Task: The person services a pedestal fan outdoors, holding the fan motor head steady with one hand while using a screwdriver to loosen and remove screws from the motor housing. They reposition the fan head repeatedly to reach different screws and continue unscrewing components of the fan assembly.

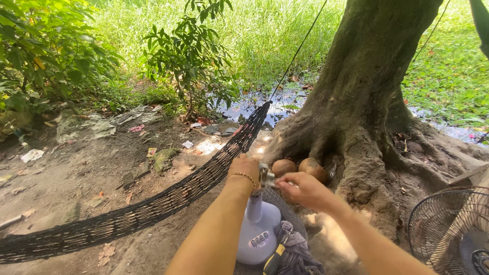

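Note:
My left hand (245, 169), a gold bracelet on its wrist, grips the top of a pale lavender fan stand (257, 224) that stands upright on the dirt. My right hand (301, 190) is closed at the same spot, pinching a small metal part (266, 176) on the stand's top. A screwdriver with a yellow and black handle (275, 257) rests on a crumpled grey cloth (298, 254) beside the stand's base.
A black net hammock (153, 206) stretches from the lower left up to a rope near the big tree trunk (367, 86). Two brown coconuts (300, 167) lie at the roots. A wire fan guard (451, 229) sits at the lower right. Litter, bushes and a puddle lie behind.

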A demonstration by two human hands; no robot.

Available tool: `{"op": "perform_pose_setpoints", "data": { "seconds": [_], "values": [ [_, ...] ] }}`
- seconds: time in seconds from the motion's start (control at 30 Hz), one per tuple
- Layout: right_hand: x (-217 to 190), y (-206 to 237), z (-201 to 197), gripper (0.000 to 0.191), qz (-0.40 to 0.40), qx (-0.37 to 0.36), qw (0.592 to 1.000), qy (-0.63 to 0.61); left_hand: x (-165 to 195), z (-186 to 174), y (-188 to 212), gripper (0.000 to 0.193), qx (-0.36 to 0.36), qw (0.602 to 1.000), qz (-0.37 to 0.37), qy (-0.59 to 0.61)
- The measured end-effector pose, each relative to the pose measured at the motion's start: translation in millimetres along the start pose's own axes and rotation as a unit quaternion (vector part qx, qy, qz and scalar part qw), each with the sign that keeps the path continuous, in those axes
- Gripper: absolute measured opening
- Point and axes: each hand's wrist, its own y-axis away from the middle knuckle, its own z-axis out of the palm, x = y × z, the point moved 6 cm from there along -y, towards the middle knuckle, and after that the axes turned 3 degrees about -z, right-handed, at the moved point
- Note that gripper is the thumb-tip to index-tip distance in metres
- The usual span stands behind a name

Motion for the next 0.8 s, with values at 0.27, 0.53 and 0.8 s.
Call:
{"op": "perform_pose_setpoints", "data": {
  "seconds": [0.27,0.53,0.8],
  "values": [
    [-19,22,17,0.025,-0.187,0.24,0.949,0.088,-12,-1,3,0.061,-0.002,0.999,-0.018,0.034],
    [-5,2,14,0.03,-0.059,0.222,0.973,-0.026,-17,8,-2,0.066,0.02,0.999,0.002,0.033],
    [-6,-7,-1,0.033,-0.027,0.136,0.99,-0.02,-14,-7,4,0.069,-0.005,1.0,-0.01,0.027]
  ]
}}
